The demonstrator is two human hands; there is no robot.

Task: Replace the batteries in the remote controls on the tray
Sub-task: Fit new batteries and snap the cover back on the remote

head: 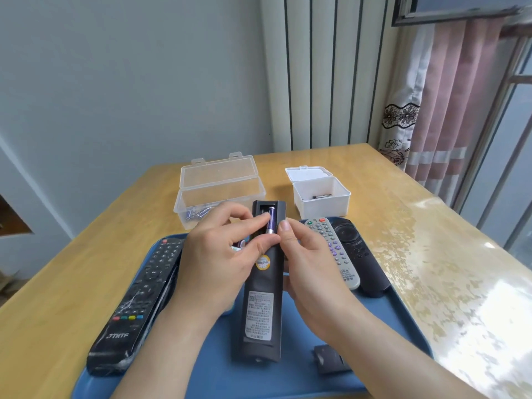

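On the wooden table a blue tray is set. Over it, a black remote is held back-up, gripped at its side by the right hand. A purple battery is pinched by the left hand at the open compartment.

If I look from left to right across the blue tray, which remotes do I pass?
Black remote with coloured buttons → open-backed remote → white remote → plain black remote.
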